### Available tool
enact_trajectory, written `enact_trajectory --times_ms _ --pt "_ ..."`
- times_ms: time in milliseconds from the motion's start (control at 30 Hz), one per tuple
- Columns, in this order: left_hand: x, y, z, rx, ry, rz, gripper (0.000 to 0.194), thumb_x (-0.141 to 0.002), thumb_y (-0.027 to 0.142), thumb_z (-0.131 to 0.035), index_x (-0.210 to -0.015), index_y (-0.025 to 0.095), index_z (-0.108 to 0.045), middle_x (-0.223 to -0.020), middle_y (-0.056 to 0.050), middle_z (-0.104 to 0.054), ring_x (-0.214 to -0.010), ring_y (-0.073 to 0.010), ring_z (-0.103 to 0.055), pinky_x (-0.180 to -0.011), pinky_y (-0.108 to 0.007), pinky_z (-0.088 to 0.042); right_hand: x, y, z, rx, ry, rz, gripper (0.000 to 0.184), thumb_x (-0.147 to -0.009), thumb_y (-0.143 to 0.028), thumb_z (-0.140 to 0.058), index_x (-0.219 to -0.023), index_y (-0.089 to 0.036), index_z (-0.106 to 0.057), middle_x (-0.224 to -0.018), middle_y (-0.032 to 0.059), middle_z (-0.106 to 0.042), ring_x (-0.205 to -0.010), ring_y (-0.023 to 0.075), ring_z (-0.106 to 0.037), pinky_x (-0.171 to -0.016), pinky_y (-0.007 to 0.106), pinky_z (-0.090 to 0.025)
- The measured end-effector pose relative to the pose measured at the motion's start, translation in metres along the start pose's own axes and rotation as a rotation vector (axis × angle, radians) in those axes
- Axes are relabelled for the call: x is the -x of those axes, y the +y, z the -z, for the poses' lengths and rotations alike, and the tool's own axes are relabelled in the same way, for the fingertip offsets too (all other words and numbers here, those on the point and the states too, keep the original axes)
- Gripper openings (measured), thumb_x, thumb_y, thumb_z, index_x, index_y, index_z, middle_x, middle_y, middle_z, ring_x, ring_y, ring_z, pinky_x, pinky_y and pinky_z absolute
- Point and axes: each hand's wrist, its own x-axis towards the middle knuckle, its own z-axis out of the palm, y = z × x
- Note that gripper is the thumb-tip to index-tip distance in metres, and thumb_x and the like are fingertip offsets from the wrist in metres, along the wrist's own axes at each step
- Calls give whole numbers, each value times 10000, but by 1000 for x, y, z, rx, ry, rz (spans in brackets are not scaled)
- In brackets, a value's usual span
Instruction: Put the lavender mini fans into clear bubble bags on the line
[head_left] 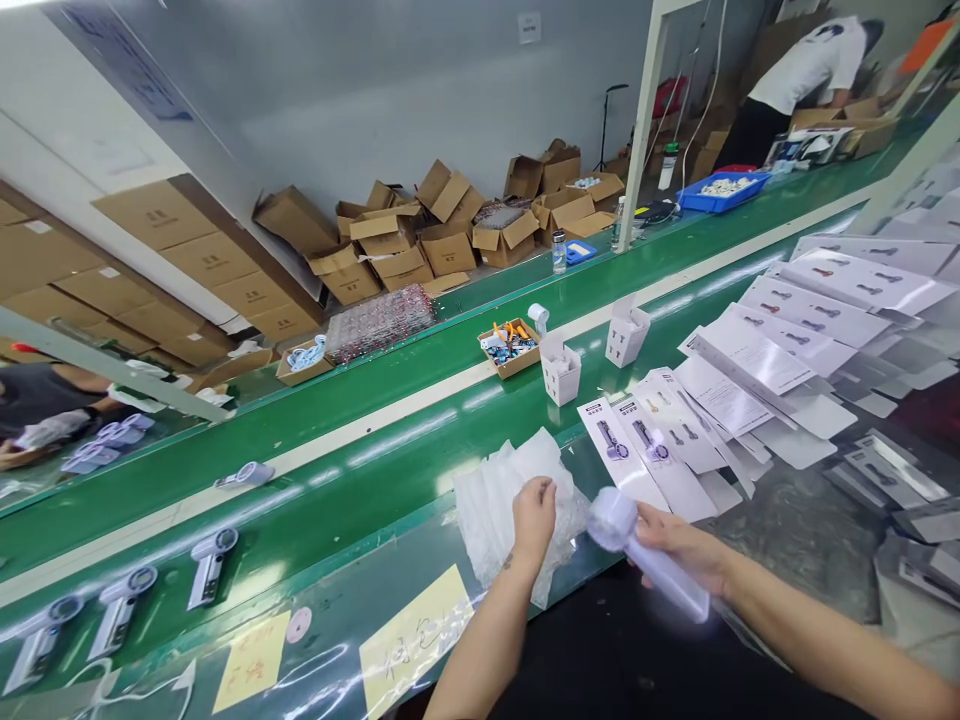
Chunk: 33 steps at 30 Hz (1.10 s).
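My right hand (pixel 679 545) is wrapped around a lavender handheld fan (pixel 664 575). Its round head points toward the left, and the handle slopes down to the right, slightly blurred. Something clear and filmy trails below the handle. My left hand (pixel 534 515) is closed, with fingertips curled together over a pile of thin white plastic bags (pixel 491 500); whether a bag edge is between the fingers cannot be made out. Just beyond the fan lie flat printed boxes (pixel 622 455) with fan pictures.
More fans (pixel 212 565) lie on the green conveyor belt (pixel 390 440) to the left. Two open white boxes (pixel 561 372) and a small carton of parts (pixel 517 365) stand ahead. Unfolded boxes (pixel 757 365) are stacked right. Co-workers (pixel 806 75) are at the far right and left.
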Motion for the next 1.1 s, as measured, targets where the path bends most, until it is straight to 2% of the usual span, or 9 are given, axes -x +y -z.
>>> enact_trajectory --times_ms 200,333,433,600,700,800,900,1000,1100 --pt "13 20 35 752 -69 92 226 -736 346 -616 -790 135 -678 -734 -34 -659 -685 -144 -562 -668 -259 -425 -42 12 -20 32 -171 34 524 -667 -292 -730 -1126 -200 -495 -796 3 -572 -597 111 -552 -511 258 -520" --pt "26 16 45 1044 106 152 214 -681 354 -677 -721 144 -653 -610 21 -576 -604 -94 -484 -622 -222 -377 -51 12 -2 159 -47 -29 388 -700 -312 -700 -1016 -162 -532 -754 19 -586 -584 125 -561 -486 262 -515" --pt "31 20 49 1017 112 159 234 -693 369 -677 -728 139 -650 -596 26 -548 -590 -90 -462 -601 -219 -364 -44 12 9 225 -7 -55 359 -710 -322 -700 -986 -165 -532 -743 5 -570 -583 114 -552 -483 248 -511" --pt "32 36 47 863 145 179 250 -722 382 -651 -758 135 -660 -634 10 -567 -622 -102 -466 -608 -222 -354 -31 0 2 88 -276 -33 548 -662 -314 -725 -1138 -215 -474 -889 28 -585 -693 143 -590 -499 235 -516" --pt "31 37 43 922 -4 158 258 -708 380 -665 -763 128 -661 -635 5 -570 -612 -101 -464 -611 -226 -352 -36 -6 -3 97 -383 -87 542 -640 -294 -735 -1116 -177 -505 -858 39 -600 -648 133 -594 -475 213 -501" --pt "33 32 45 1029 -31 182 255 -714 380 -651 -757 129 -630 -619 12 -546 -576 -94 -446 -586 -227 -342 -43 -7 -2 191 -322 -114 447 -653 -278 -740 -1037 -145 -556 -847 43 -604 -653 124 -596 -490 206 -501" --pt "39 32 51 832 36 72 196 -784 341 -572 -762 150 -608 -660 -3 -555 -623 -116 -476 -617 -243 -361 -45 -5 0 291 -127 -81 383 -666 -322 -740 -964 -146 -574 -810 23 -604 -626 121 -588 -487 225 -500" --pt "51 41 52 320 81 -272 177 -850 241 -469 -775 164 -609 -696 -37 -558 -694 -152 -489 -649 -273 -359 -43 -3 -1 355 13 -56 382 -653 -371 -745 -909 -149 -567 -747 6 -611 -567 122 -576 -485 258 -499" --pt "65 51 49 -108 241 -599 187 -839 130 -419 -781 162 -594 -663 -51 -519 -675 -171 -447 -625 -297 -324 -39 -2 -7 379 80 -26 384 -651 -404 -739 -873 -157 -547 -704 -1 -621 -538 128 -569 -499 283 -497"
